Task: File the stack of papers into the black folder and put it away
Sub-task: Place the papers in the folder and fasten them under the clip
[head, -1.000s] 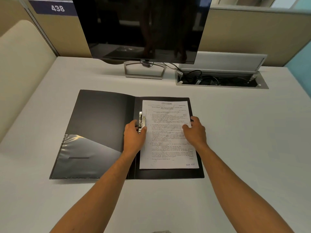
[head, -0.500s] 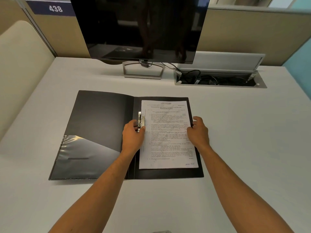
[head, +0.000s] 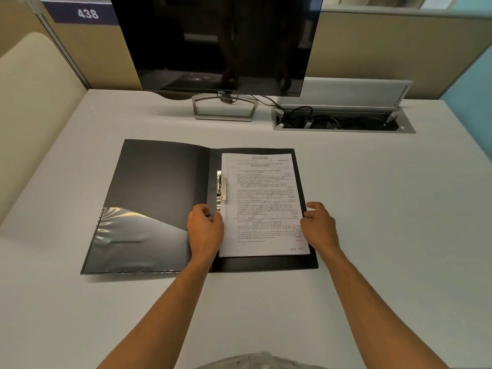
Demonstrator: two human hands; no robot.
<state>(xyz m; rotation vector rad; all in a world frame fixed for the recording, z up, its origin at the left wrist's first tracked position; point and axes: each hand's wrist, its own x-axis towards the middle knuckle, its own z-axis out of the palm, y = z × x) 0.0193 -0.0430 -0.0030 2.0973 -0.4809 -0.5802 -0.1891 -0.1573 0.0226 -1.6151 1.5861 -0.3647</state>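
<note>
The black folder [head: 159,182] lies open on the desk. A stack of printed papers [head: 262,203] sits on its right half, with a metal clip [head: 222,187] down over the left margin. My left hand [head: 205,229] rests by the spine just below the clip, fingers curled, knuckles against the papers' left edge, holding nothing. My right hand [head: 319,227] lies at the papers' right edge, fingers spread, tips touching the sheet and the folder's border.
A dark monitor [head: 218,43] on a metal stand [head: 225,107] stands behind the folder. An open cable tray [head: 343,122] with wires is at the back right. Partition walls [head: 399,49] enclose the white desk [head: 399,209].
My left hand has slid toward me, off the metal clip. My right hand has moved right, from on top of the papers to their right edge.
</note>
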